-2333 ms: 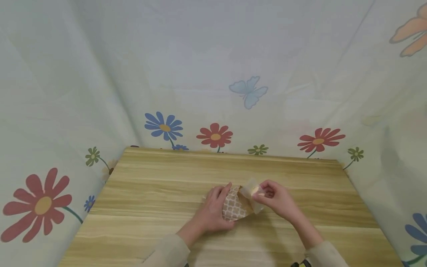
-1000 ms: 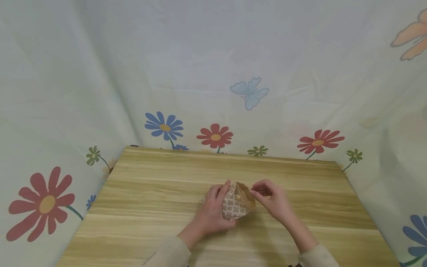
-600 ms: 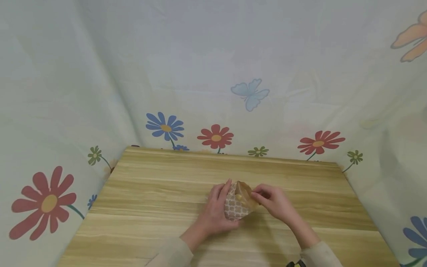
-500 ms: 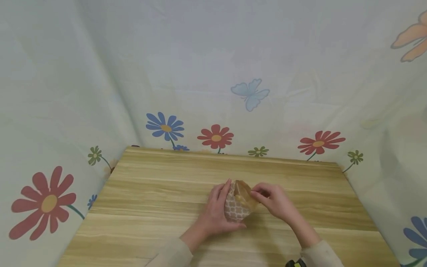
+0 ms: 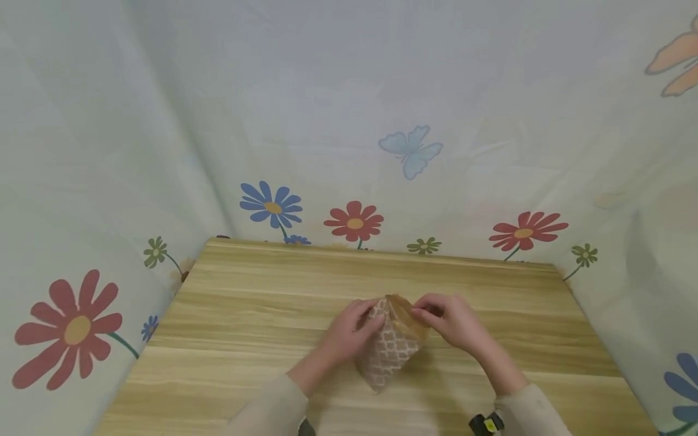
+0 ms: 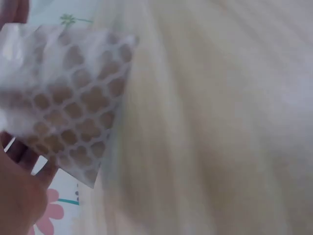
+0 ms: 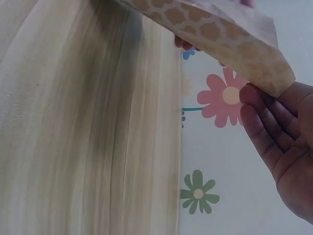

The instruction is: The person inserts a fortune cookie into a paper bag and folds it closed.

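A brown paper bag (image 5: 387, 354) with a white lattice print is held tilted above the table, its plain brown inside (image 5: 411, 321) showing at the mouth. My left hand (image 5: 349, 330) grips its left side, thumb across the printed front; the other fingers are partly hidden behind it. With thumb and fingertips, my right hand (image 5: 455, 321) pinches the right edge of the mouth. The right wrist view shows a corner of the bag (image 7: 264, 63) between the fingers of the right hand (image 7: 288, 142). In the left wrist view, the printed face of the bag (image 6: 73, 98) is blurred.
A wood-grain table (image 5: 262, 284) lies beneath both hands. White cloth with printed flowers and butterflies (image 5: 327, 121) stands around its back and sides. A dark device (image 5: 486, 424) sits by the right sleeve.
A whitish translucent piece that the right hand held at the bag's mouth is out of sight. The right hand has since pinched the mouth's edge; the left thumb has moved up onto the front.
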`<state>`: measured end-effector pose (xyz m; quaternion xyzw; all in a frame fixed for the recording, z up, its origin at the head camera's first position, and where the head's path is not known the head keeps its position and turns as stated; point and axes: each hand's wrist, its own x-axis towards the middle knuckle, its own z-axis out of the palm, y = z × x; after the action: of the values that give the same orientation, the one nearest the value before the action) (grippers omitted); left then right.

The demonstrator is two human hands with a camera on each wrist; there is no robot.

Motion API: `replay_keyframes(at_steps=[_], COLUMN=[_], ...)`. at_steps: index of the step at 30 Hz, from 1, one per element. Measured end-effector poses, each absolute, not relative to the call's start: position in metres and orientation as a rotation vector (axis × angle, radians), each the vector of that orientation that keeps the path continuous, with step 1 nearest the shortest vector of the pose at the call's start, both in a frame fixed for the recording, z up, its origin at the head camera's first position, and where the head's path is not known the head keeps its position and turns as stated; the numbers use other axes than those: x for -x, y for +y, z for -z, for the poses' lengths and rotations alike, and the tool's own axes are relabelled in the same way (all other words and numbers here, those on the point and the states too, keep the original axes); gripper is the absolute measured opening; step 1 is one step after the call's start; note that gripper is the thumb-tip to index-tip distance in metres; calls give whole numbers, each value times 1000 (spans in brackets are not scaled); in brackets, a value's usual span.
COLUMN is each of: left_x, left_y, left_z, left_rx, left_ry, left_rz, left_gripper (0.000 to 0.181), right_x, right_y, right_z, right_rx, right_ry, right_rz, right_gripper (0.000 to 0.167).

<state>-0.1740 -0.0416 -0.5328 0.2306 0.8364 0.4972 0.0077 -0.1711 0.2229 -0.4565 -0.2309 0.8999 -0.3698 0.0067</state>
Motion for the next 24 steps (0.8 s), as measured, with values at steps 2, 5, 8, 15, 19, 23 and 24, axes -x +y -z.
replay_keyframes(at_steps=[2,5,8,15,19,23,24], left_x=[178,184,187,188,187,186,186], left_y=[-42,-42,-41,-36,-35,-37,-37], left_z=[528,523,520,526,530,535,536], left_rx=[-682,-617,-583,-528,-476,-454,-451], left_ry=[2521,2449,2413,2366,2352,2349,2350], left_rz=[-1616,-1627,-1627,-1726,-1755,-1761,-1763], left_gripper=[48,45,47,43,43,45,46], right_x=[174,178,184,195,197,189,185], right_y=[223,223,223,222,219,216,215], right_z=[456,457,458,464,466,465,464], right_rx=[729,746,749,731,701,723,749], right_ry=[2807,2786,2771,2731,2730,2852,2905], right_rz=[1161,1167,1164,1166,1155,1125,1117], right_gripper=[8,8,8,8,8,10,11])
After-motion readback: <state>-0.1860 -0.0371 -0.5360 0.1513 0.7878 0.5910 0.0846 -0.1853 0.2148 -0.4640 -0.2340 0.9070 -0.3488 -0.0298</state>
